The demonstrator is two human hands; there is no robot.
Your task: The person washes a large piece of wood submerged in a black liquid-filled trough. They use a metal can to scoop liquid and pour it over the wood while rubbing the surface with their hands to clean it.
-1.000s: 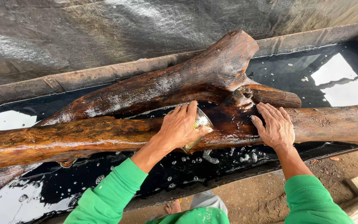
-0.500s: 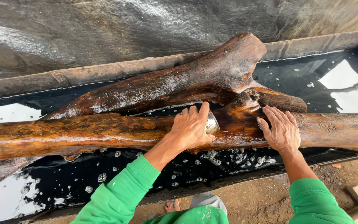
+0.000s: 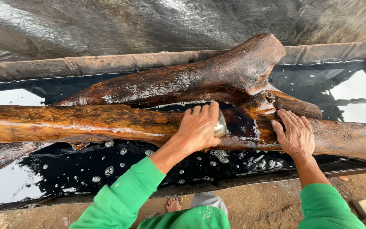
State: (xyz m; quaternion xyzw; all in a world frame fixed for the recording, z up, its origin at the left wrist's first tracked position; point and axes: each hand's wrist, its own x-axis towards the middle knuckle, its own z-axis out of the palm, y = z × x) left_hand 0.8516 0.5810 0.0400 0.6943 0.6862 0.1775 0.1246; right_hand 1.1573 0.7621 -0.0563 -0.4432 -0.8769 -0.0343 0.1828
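Black plastic sheeting backs a long trough of dark, bubbly water. Wet orange-brown forked log spans it, partly out of the water. My left hand has its grip closed on a small pale scrubbing pad, pressed onto the log. Right of that, my right hand lies open and flat, likely steadying the log.

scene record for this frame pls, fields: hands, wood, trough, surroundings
left hand: left hand pressed on the front log, a small pale pad under its fingers
right hand: right hand flat and open on the same log
wood: wet brown forked log, one branch angled up behind
trough: long trough of dark liquid with bubbles
surroundings: black plastic sheet behind, dirt ground below
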